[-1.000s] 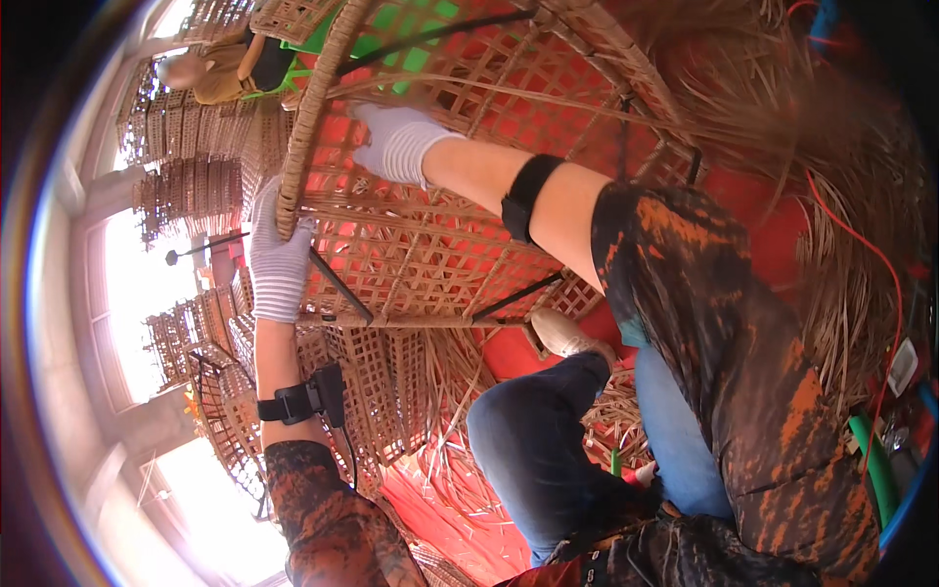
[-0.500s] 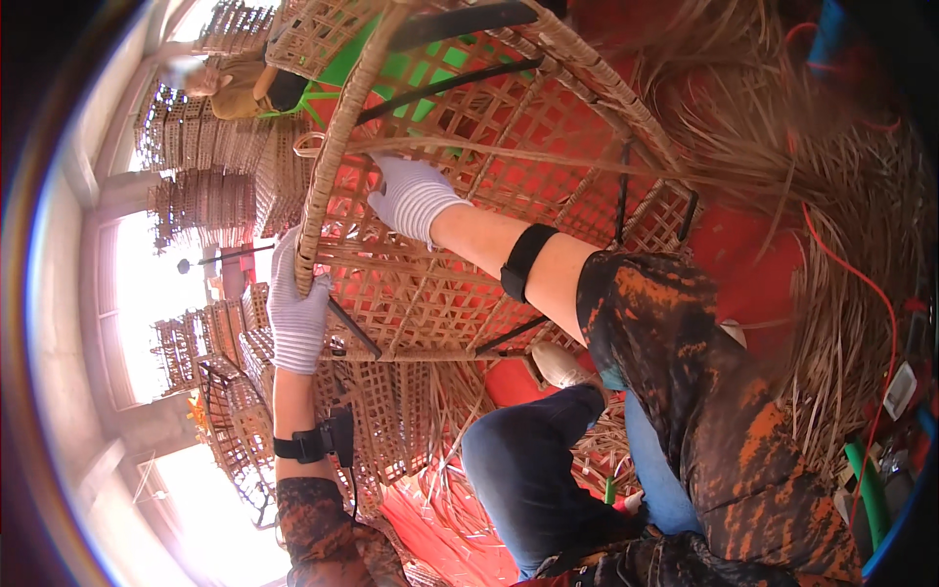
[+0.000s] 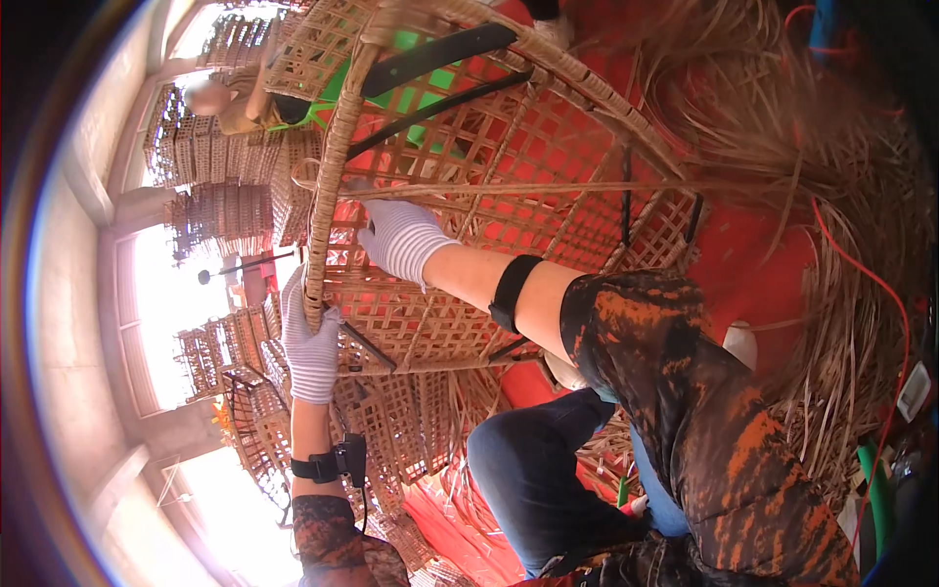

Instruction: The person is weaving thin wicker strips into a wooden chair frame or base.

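Note:
A large open-weave wicker basket (image 3: 460,323) with a thick wrapped rim (image 3: 337,147) and dark metal bars is tilted up in front of me. My left hand (image 3: 311,342), in a striped grey-and-white glove, is closed round the lower part of that rim. My right hand (image 3: 406,240), gloved alike, is just inside the rim with its fingers curled at a long brown weaving strip (image 3: 577,186). The strip loops at the rim and stretches away to the right across the basket; the right fingertips are partly hidden.
Loose weaving strips (image 3: 841,264) lie heaped on the red floor covering (image 3: 753,264) at right, with a red cord (image 3: 871,274) across them. Stacked woven baskets (image 3: 220,215) stand at left. Another person (image 3: 240,103) sits at the far upper left.
My right hand has moved down along the inside of the rim, and the strip now runs straighter. The left hand still holds the rim, slightly lower in the view.

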Available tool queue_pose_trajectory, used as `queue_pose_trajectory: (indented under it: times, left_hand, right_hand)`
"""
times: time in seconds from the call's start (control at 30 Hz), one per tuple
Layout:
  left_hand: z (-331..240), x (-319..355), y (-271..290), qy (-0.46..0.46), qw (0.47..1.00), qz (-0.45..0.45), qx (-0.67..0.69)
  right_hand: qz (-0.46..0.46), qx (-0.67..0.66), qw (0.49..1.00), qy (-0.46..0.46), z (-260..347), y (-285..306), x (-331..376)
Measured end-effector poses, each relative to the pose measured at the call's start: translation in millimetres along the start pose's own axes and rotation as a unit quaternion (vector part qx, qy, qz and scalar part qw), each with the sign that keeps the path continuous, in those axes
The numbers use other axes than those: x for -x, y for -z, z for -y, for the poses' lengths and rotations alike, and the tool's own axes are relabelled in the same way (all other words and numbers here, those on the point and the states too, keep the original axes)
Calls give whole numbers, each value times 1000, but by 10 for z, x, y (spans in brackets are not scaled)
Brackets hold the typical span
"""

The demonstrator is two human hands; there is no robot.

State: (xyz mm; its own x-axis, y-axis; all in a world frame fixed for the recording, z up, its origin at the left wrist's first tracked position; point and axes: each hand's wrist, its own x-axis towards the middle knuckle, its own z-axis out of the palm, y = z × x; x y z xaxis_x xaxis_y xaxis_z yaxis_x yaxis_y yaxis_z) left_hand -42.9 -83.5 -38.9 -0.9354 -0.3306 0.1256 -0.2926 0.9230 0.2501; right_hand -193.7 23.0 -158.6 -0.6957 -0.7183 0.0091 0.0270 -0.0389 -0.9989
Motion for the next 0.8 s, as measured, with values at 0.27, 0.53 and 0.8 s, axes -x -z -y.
queue_pose_trajectory:
  times: [0.27, 0.53, 0.8]
  left_hand:
    - [40, 9, -4, 4, 1000, 1, 11]
    - [-173, 137, 23, -39, 999, -24, -22]
    - [-642, 418, 170, -70, 992, -53, -91]
  right_hand:
    - [-3, 24, 999, 26, 6, 6, 55]
    - [-9, 19, 1000, -14, 133, 99, 143]
    - [48, 75, 993, -80, 340, 299, 482]
